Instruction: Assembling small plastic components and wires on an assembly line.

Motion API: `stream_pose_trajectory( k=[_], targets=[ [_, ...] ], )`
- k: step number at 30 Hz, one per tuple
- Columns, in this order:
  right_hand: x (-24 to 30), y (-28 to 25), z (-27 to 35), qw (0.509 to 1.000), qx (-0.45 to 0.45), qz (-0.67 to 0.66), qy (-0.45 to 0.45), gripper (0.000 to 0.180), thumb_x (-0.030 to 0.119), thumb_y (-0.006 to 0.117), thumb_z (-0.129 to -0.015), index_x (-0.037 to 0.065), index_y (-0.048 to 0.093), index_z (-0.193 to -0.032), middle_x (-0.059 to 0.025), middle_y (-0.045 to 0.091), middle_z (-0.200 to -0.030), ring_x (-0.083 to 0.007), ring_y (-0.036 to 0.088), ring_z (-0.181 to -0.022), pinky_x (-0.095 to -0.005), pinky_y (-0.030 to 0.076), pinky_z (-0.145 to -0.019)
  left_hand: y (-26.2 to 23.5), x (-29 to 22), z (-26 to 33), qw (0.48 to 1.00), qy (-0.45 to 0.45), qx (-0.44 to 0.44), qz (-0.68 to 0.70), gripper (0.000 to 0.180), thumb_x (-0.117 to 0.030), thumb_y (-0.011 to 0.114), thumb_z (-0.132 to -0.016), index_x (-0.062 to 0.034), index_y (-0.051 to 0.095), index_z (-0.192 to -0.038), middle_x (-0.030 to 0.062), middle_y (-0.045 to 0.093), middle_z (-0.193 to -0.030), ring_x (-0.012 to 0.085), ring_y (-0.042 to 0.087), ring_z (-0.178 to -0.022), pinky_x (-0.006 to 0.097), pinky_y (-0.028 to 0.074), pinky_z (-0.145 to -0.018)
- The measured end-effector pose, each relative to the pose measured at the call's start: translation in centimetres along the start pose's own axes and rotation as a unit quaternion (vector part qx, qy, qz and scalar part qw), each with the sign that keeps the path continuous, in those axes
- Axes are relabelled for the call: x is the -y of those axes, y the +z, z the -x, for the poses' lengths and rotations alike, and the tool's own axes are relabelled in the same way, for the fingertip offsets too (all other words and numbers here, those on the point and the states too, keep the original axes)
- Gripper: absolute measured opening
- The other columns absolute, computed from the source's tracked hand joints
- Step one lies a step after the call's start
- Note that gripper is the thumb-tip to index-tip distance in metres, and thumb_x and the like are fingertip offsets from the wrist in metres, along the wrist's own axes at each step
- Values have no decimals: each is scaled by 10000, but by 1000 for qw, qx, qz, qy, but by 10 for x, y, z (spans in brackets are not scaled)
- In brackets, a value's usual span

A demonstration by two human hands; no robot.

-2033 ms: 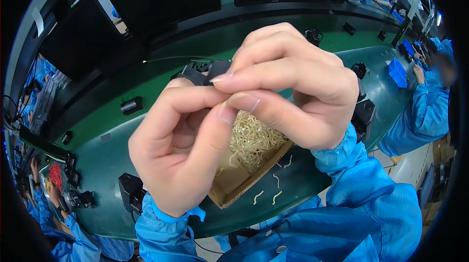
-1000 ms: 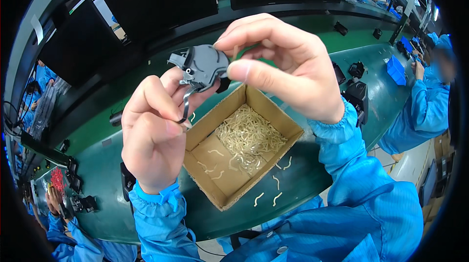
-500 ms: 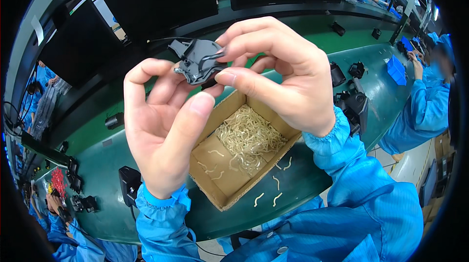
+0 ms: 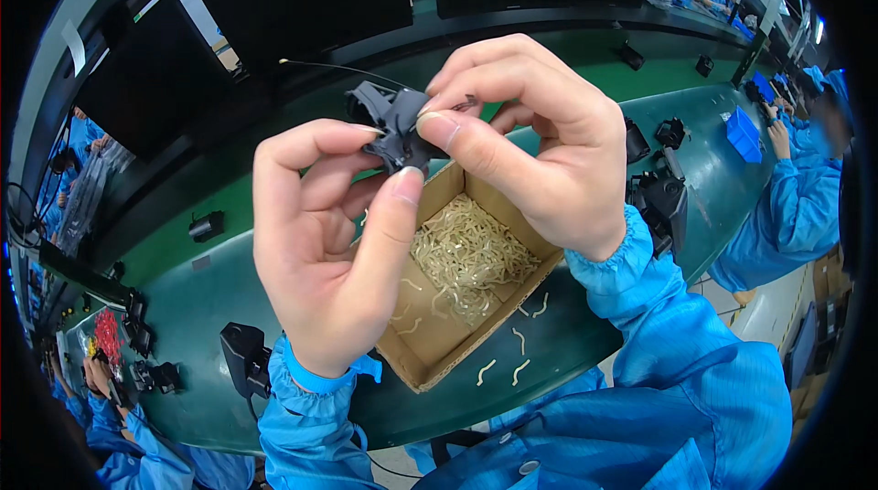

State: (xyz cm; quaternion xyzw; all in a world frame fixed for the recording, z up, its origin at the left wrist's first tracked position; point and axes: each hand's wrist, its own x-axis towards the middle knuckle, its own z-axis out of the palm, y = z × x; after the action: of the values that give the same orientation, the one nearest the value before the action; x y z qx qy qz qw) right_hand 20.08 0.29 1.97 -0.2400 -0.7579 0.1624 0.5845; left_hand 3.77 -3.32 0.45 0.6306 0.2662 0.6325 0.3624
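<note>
Between my two hands, above the far edge of a cardboard box, is a small black moulded plastic part (image 4: 395, 127) with a thin wire trailing from it to the upper left. My left hand (image 4: 320, 234) pinches its lower left side between thumb and fingers. On its right side, my right hand (image 4: 540, 143) grips it with thumb and forefinger, the other fingers curled behind. Some of the part is hidden by my fingertips. Below, the open cardboard box (image 4: 416, 371) holds a heap of short, pale, bent strips (image 4: 471, 257).
Several loose strips (image 4: 519, 340) lie on the green table (image 4: 549, 367) before the box. Black parts (image 4: 658, 197) stand at the right, another (image 4: 242, 357) at the left. A blue bin (image 4: 742, 134) is by a co-worker (image 4: 786, 197) on the right. Dark monitors (image 4: 302, 5) stand behind.
The black part has been turned over in my hands, and its wire now sticks out clearly. My left hand has shifted slightly right; the right hand has hardly moved.
</note>
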Motion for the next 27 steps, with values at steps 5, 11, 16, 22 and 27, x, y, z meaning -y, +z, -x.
stream_pose_trajectory(
  k=[5,11,16,22,27],
  targets=[
    [-2,7,2,999,-6,36,-18,102,12,675,-743,26,659,-843,-67,609,-904,-97,603,-754,-181,454,-573,-1,5,3,999,12,22,-25,323,100,551,-814,21,389,-1080,125,544,-1031,137,563,-967,263,473,-844],
    [3,7,2,989,-28,125,-75,95,6,692,-715,23,652,-799,-74,613,-865,-104,605,-682,-199,462,-518,3,1,4,1000,12,8,-14,313,113,540,-802,17,396,-1062,119,541,-1023,139,564,-957,270,473,-835],
    [1,5,3,982,-21,162,-96,107,4,701,-694,22,646,-784,-78,613,-841,-116,603,-668,-211,468,-514,5,4,3,1000,19,6,-12,305,108,533,-799,16,397,-1056,120,538,-1021,137,558,-953,276,469,-840],
    [7,3,3,977,12,201,-70,153,50,712,-681,27,598,-780,-75,602,-816,-138,593,-674,-237,481,-540,2,1,5,999,23,9,-33,296,110,495,-779,9,398,-1039,101,508,-991,132,540,-929,280,452,-842],
    [4,2,3,987,70,139,41,276,110,701,-716,11,546,-922,-77,580,-893,-143,579,-793,-256,486,-645,0,1,8,999,33,-7,-32,314,106,467,-764,13,392,-1055,110,479,-1009,131,501,-939,275,422,-857]
  ],
)
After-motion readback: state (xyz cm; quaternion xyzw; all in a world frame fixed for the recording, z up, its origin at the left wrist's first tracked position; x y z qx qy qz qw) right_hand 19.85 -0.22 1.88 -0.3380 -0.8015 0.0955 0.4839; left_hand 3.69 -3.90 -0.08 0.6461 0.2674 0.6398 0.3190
